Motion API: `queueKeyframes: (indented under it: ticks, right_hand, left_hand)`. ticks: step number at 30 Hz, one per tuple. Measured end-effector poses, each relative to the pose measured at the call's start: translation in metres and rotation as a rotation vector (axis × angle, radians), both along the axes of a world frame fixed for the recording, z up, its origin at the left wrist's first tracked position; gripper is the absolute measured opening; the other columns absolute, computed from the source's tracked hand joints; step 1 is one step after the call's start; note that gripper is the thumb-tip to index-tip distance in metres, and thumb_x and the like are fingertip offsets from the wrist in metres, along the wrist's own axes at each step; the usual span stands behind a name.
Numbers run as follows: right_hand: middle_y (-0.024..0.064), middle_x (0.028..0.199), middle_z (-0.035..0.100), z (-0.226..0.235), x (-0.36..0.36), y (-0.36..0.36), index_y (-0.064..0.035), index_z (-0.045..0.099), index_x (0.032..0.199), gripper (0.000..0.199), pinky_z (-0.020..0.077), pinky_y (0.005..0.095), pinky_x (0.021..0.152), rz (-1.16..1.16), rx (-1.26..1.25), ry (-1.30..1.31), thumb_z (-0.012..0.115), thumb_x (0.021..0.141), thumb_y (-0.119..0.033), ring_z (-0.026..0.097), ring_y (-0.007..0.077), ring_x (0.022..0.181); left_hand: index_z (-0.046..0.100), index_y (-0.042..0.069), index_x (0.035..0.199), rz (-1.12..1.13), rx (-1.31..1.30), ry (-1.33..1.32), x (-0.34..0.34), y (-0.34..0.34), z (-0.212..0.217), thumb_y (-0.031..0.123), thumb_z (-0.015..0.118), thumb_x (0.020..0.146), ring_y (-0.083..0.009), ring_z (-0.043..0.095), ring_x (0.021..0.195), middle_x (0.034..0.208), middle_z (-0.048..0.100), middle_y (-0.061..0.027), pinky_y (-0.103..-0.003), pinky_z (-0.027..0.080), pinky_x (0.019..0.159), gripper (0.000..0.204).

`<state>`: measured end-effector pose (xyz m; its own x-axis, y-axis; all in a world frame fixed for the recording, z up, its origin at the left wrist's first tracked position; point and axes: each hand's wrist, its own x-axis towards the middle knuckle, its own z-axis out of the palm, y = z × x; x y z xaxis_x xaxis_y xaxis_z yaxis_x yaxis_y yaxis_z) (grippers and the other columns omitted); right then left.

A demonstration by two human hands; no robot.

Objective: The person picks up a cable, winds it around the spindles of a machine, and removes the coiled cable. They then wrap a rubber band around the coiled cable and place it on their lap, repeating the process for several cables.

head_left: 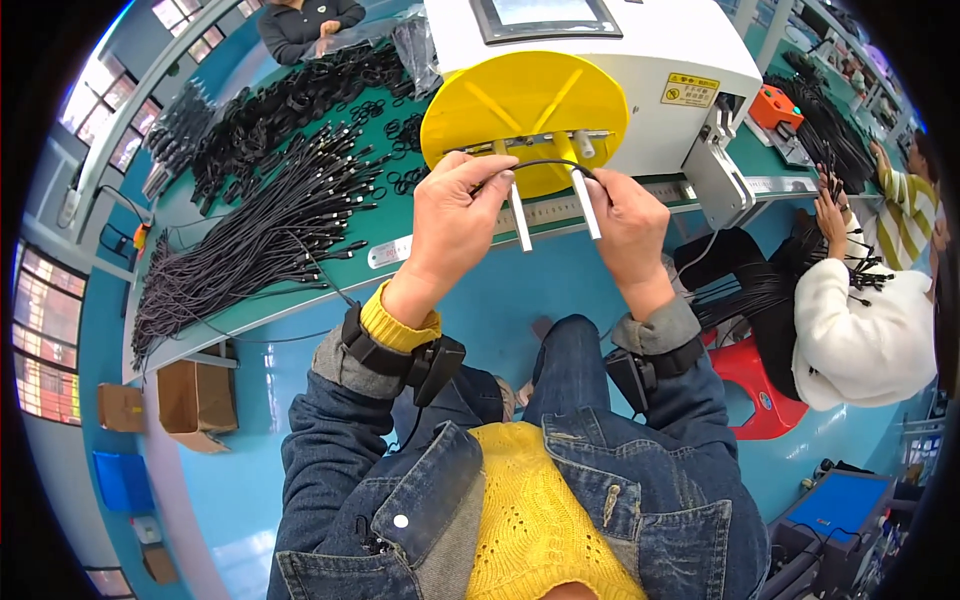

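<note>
A short black cable [545,162] arches between my two hands, in front of the yellow disc [525,90] of a white machine [650,55]. My left hand [455,215] pinches one end of it between thumb and fingers. At the other end, the fingers of my right hand [632,222] are closed on the cable. Two metal pegs [520,215] stick out from the disc toward me. The cable passes across them near the disc; whether it touches them I cannot tell. Its tips are hidden in my fingers.
Bundled black cables [255,225] cover the green bench at left, with coiled ones [290,105] behind. A metal ruler [390,252] runs along the bench edge. A person in white [865,325] handles cables at right by a red stool [755,395]. Another person [305,30] stands across the bench.
</note>
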<state>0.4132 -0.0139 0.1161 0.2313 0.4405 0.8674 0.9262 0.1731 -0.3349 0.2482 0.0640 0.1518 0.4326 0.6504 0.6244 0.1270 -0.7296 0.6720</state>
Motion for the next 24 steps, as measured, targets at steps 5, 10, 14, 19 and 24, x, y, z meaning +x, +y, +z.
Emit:
queueKeyframes:
  ticks: [5, 10, 14, 19, 24]
  right_hand:
    - [0.0153, 0.062, 0.056, -0.004, 0.01, 0.021, -0.0014, 0.061, 0.075, 0.01, 0.0443, 0.0333, 0.051, 0.029, -0.051, 0.113, 0.062, 0.075, -0.012, 0.057, 0.0301, 0.057]
    - [0.0157, 0.06, 0.055, -0.014, 0.009, 0.043, -0.0015, 0.06, 0.071, 0.013, 0.0431, 0.0337, 0.049, -0.094, -0.105, 0.048, 0.062, 0.075, -0.014, 0.056, 0.0305, 0.055]
    - [0.0155, 0.059, 0.055, -0.024, 0.005, 0.036, -0.002, 0.06, 0.071, 0.014, 0.0434, 0.0336, 0.049, -0.067, -0.13, 0.169, 0.062, 0.075, -0.015, 0.056, 0.0304, 0.054]
    - [0.014, 0.058, 0.057, -0.06, -0.009, -0.011, -0.001, 0.06, 0.071, 0.018, 0.0438, 0.0325, 0.049, 0.0, -0.267, 0.312, 0.063, 0.076, -0.018, 0.058, 0.0268, 0.052]
    - [0.0117, 0.056, 0.057, -0.098, -0.018, -0.059, -0.0001, 0.06, 0.071, 0.021, 0.0434, 0.0307, 0.049, 0.056, -0.493, 0.406, 0.062, 0.078, -0.02, 0.058, 0.0201, 0.051]
  left_hand:
    - [0.066, 0.004, 0.09, -0.001, -0.057, -0.021, 0.008, 0.01, -0.003, 0.005, 0.061, 0.076, -0.0143, 0.051, 0.058, 0.066, 0.054, -0.0069, -0.025, 0.041, 0.054, 0.015]
    - [0.066, 0.004, 0.091, 0.016, -0.064, -0.042, 0.006, 0.021, -0.012, 0.006, 0.061, 0.077, -0.0132, 0.05, 0.058, 0.065, 0.054, -0.0067, -0.024, 0.041, 0.054, 0.016]
    - [0.066, 0.004, 0.092, 0.009, -0.059, -0.097, -0.005, 0.016, -0.018, 0.007, 0.061, 0.078, -0.0124, 0.049, 0.057, 0.064, 0.054, -0.0062, -0.024, 0.04, 0.053, 0.016]
    - [0.066, 0.004, 0.093, 0.03, -0.089, -0.083, -0.017, 0.01, -0.023, 0.006, 0.061, 0.078, -0.0115, 0.047, 0.055, 0.064, 0.053, -0.0056, -0.023, 0.039, 0.052, 0.017]
    - [0.066, 0.004, 0.094, 0.018, -0.063, -0.087, -0.018, 0.011, -0.028, 0.006, 0.061, 0.077, -0.0114, 0.046, 0.054, 0.063, 0.053, -0.0054, -0.023, 0.038, 0.051, 0.017]
